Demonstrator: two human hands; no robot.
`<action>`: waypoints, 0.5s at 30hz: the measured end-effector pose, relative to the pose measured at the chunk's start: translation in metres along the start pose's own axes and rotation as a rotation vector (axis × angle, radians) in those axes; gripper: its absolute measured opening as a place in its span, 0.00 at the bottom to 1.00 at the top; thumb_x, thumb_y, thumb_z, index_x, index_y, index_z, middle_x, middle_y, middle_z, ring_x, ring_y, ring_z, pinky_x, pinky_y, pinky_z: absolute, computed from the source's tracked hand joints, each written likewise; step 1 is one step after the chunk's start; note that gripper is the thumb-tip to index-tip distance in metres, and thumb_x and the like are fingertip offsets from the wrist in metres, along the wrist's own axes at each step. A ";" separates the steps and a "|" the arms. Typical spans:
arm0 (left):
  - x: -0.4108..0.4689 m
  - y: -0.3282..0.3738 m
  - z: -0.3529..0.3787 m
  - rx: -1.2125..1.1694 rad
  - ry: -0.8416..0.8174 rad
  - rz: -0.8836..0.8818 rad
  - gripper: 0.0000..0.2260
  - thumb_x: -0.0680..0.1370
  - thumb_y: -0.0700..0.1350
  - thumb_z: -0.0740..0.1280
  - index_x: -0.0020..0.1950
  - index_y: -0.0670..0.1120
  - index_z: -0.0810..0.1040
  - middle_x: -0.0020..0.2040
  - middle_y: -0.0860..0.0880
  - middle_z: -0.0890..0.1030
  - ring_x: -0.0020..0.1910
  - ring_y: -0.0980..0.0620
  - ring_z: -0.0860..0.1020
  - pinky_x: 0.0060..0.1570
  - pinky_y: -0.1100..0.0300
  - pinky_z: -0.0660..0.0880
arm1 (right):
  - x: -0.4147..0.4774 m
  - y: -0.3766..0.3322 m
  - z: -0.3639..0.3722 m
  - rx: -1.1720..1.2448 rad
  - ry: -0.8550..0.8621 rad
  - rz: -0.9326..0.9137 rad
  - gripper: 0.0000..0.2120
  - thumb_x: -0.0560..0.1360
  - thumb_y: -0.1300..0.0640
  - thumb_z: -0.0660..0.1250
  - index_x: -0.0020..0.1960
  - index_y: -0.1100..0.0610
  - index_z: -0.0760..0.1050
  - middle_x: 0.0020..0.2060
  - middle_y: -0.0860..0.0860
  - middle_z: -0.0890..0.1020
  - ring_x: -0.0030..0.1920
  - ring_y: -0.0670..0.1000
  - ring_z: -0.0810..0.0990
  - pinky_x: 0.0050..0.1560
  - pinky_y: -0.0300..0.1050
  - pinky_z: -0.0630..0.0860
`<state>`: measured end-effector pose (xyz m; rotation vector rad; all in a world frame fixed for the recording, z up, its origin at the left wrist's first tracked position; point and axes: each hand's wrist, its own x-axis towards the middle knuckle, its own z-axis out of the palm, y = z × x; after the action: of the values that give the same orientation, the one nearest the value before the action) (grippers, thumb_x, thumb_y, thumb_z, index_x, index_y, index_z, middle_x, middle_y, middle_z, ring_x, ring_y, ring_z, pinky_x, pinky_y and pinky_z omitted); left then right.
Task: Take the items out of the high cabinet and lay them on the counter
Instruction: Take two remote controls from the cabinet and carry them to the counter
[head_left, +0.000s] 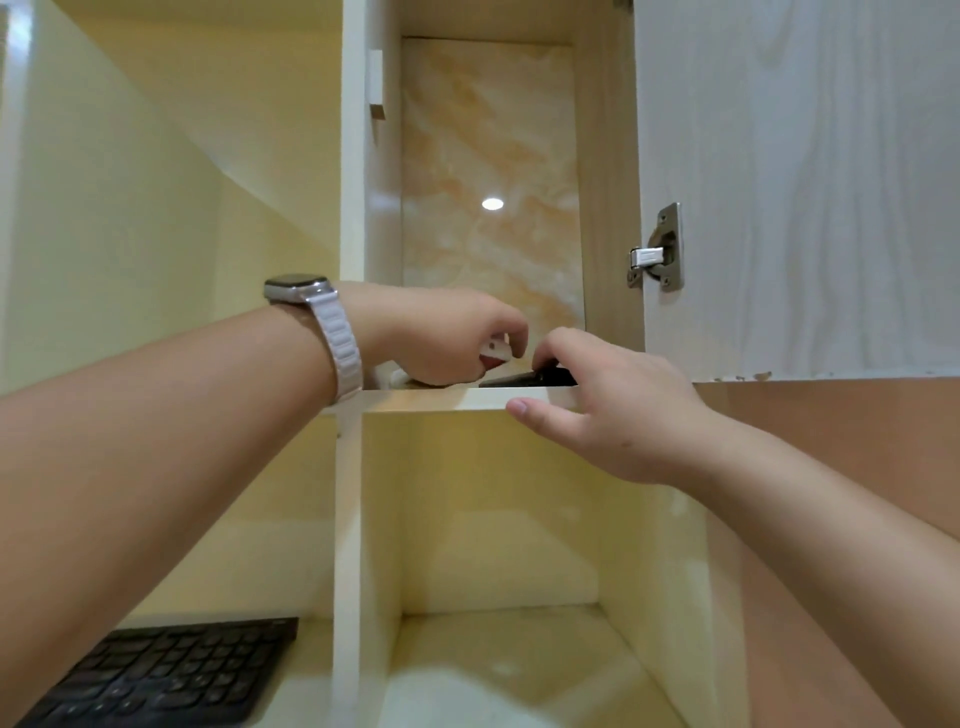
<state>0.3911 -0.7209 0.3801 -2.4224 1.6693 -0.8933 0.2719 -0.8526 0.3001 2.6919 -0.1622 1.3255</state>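
Warm, even light; a lamp's glare spot (492, 203) on the glossy back panel (488, 156); wide-angle bending at edges.

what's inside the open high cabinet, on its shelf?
On the shelf: a flat black item under the right hand, and a small white item in the left hand. The hands and shelf edge hide anything further back.

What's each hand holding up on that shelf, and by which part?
Left hand is closed around a small white object, mostly hidden. Right hand has its fingers on the top of a flat black object; not clearly gripped.
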 end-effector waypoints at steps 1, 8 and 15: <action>-0.005 0.001 -0.001 0.027 0.048 0.000 0.14 0.79 0.43 0.60 0.62 0.55 0.73 0.46 0.55 0.75 0.43 0.51 0.75 0.43 0.54 0.75 | -0.001 0.000 0.001 0.019 0.023 0.003 0.20 0.75 0.32 0.58 0.57 0.45 0.67 0.48 0.38 0.72 0.46 0.47 0.71 0.43 0.47 0.65; -0.044 0.007 0.002 0.172 0.482 0.019 0.17 0.77 0.38 0.59 0.64 0.51 0.73 0.43 0.55 0.75 0.42 0.48 0.73 0.35 0.56 0.68 | -0.006 0.002 0.007 0.322 0.255 -0.002 0.10 0.76 0.50 0.70 0.55 0.52 0.78 0.45 0.44 0.73 0.47 0.46 0.76 0.53 0.51 0.76; -0.083 0.021 0.017 0.093 0.807 0.048 0.11 0.75 0.38 0.68 0.57 0.44 0.77 0.43 0.46 0.80 0.37 0.42 0.77 0.27 0.55 0.72 | -0.038 0.008 0.009 0.175 0.553 -0.157 0.06 0.75 0.59 0.70 0.49 0.60 0.80 0.42 0.52 0.79 0.40 0.54 0.78 0.39 0.48 0.74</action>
<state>0.3618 -0.6614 0.3232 -2.0558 1.7858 -2.0719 0.2542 -0.8607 0.2648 2.2839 0.2280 2.0351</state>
